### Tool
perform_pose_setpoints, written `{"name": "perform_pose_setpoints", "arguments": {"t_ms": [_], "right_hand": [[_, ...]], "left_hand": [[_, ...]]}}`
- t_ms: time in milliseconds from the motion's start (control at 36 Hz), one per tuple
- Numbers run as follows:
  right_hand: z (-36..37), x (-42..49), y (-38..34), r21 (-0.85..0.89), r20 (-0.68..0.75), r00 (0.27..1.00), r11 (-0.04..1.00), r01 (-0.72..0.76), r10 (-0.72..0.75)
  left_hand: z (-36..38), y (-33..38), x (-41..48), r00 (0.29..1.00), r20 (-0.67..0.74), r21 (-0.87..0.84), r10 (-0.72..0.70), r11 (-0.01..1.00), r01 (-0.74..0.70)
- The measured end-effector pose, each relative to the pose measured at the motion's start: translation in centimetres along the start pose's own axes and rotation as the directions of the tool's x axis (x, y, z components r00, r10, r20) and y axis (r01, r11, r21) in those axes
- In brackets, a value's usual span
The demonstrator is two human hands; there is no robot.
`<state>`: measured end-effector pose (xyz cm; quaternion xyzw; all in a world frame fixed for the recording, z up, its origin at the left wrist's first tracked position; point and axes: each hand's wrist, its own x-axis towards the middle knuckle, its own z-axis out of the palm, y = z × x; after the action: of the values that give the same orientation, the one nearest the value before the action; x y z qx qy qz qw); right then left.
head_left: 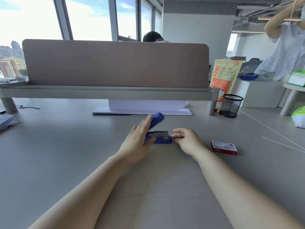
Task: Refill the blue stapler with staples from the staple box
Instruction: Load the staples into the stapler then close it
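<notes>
Our left hand (137, 142) is flat and open against the blue stapler (157, 137), lid swung up, metal magazine exposed. Right hand (186, 140) is loosely curled at the stapler's nose, gripping nothing. Red staple box (224, 147) lies closed just right on the grey desk (66, 154); label unreadable.

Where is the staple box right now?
In the head view, the staple box lies flat on the grey desk, apart and just right of the right hand, which is at the opened blue stapler.
</notes>
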<state>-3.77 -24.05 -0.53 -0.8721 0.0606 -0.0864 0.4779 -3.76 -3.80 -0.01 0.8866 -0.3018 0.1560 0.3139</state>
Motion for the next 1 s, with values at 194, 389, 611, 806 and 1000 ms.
{"name": "perform_pose_setpoints", "arguments": {"t_ms": [194,389,611,806,1000], "right_hand": [[0.2,0.0,0.2,-0.012,-0.012,1.000,1.000,0.010,-0.010],[0.4,-0.4,0.1,-0.044,-0.025,0.999,0.998,0.046,-0.047],[0.3,-0.9,-0.2,-0.093,-0.024,0.997,0.993,0.075,-0.077],[0.3,-1.4,-0.4,-0.114,-0.022,0.996,0.990,0.087,-0.090],[-0.2,-2.5,-0.6,-0.211,-0.022,0.991,0.970,0.123,-0.130]], "left_hand": [[0.8,0.1,0.0,0.992,0.112,0.339,-0.051,0.941,0.010],[0.8,0.2,0.0,0.991,0.113,0.374,-0.068,0.927,0.021],[0.9,0.4,-0.3,0.995,0.090,0.353,-0.053,0.935,0.018],[0.9,0.6,-0.7,0.997,0.065,0.358,-0.040,0.934,0.014],[1.0,0.6,-0.5,0.994,0.098,0.405,-0.056,0.914,0.011]]}}
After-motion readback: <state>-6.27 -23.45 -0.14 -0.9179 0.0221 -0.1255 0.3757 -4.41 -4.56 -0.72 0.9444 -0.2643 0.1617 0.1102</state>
